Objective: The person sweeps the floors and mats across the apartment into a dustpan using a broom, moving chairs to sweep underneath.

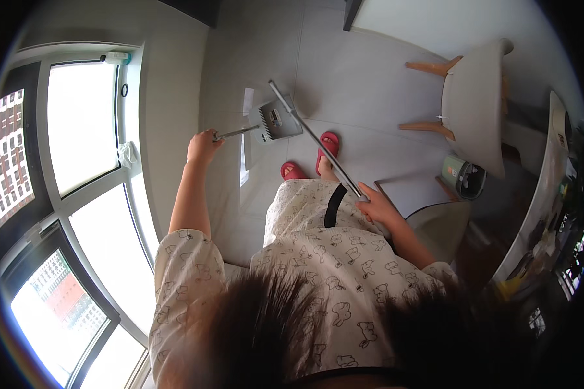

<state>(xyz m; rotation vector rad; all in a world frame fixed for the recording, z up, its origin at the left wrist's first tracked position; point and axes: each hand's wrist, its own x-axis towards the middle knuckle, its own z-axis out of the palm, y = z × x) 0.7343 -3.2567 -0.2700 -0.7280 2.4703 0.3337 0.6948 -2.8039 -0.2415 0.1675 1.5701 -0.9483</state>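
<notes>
My left hand (204, 147) is closed round the top of the thin metal handle (236, 133) of a dustpan. The grey dustpan (287, 127), with comb teeth along its back part and a label inside, is at floor level ahead of my feet. In my right hand (377, 206) is the upper end of a long grey pole (316, 141), apparently a broom's. It slants forward and left, its far end passing over the dustpan in this view; a broom head cannot be made out clearly. Red slippers (328, 146) are on my feet, just behind the dustpan.
Pale glossy tiles (360, 97) cover the floor. Windows and a white sill (135, 116) run along the left wall. To the right are a pale chair (474, 107) with wooden legs, a small green bin (460, 176), another chair (440, 228) and a cluttered table (530, 214).
</notes>
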